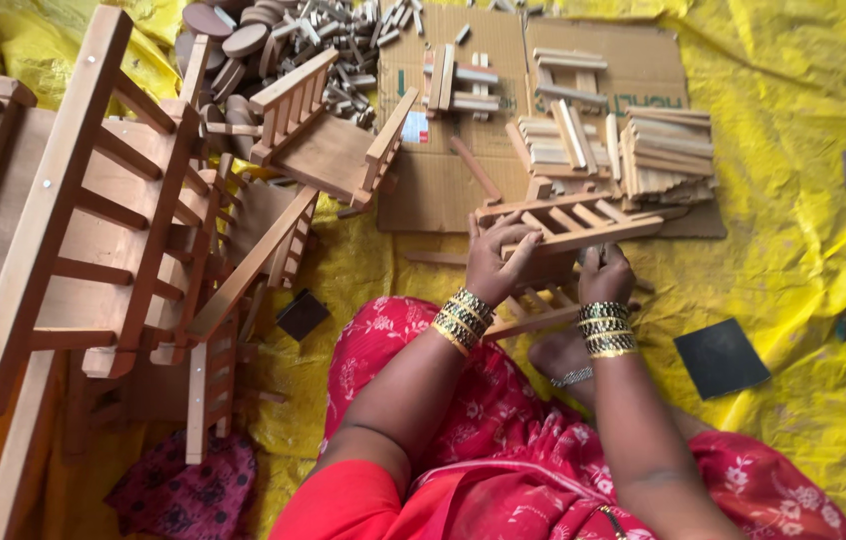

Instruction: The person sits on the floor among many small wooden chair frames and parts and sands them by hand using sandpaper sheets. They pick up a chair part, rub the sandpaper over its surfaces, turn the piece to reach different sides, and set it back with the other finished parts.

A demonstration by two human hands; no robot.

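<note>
While the person sits on the yellow sheet [803, 250] with legs folded, both hands are busy on a small wooden ladder frame [568, 222]. It lies near the middle of the sheet, just past the knees and right at the near edge of the flat cardboard [463, 60].

The left hand [496, 262] lies over the frame's left end with fingers spread a little and curled over the near rail — it is pressing the frame down. The right hand [605, 272] is closed in a fist at the near rail; something may be tucked inside, but I cannot tell what. Gold bangles are on both wrists.

I think the wood is being rubbed or fitted, so it would help to keep the left hand pushing firmly so the frame does not slide, and to keep fingers off the spot being worked.

On the cardboard, a stack of flat sticks [663, 150] sits just behind the frame. Small blocks and round discs [233, 35] fill the far left corner. Big finished wooden chairs [73, 210] lean together on the left side. A dark square pad [721, 357] lies on the sheet beside the right arm — close to reach.
</note>
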